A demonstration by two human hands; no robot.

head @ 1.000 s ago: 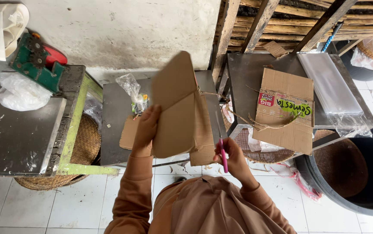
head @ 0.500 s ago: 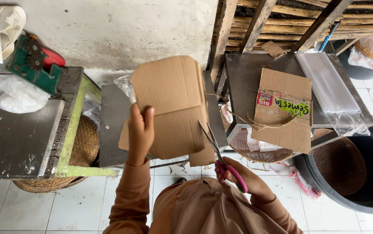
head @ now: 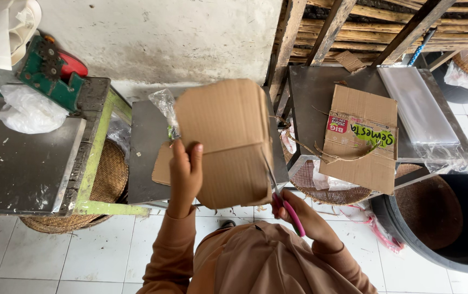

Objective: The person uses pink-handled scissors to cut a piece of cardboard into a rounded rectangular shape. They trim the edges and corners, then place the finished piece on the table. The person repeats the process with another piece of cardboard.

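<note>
A brown cardboard sheet point(head: 227, 136) is held up flat in front of me, creased across its middle. My left hand point(head: 184, 170) grips its left lower edge, thumb on the front. My right hand point(head: 302, 218) holds pink-handled scissors point(head: 285, 204) whose blades meet the sheet's right edge near the bottom. Both sleeves are tan.
A dark metal table point(head: 321, 92) at the right carries a printed cardboard piece point(head: 362, 139) and a clear plastic sleeve point(head: 416, 109). A grey table point(head: 22, 169) with a white plastic bag point(head: 27, 111) stands left. A black bin point(head: 451, 223) and woven trays point(head: 106, 179) sit on the tiled floor.
The cardboard has turned from edge-on and folded to flat and facing me. My right hand raised the scissors from below up to the sheet's right edge.
</note>
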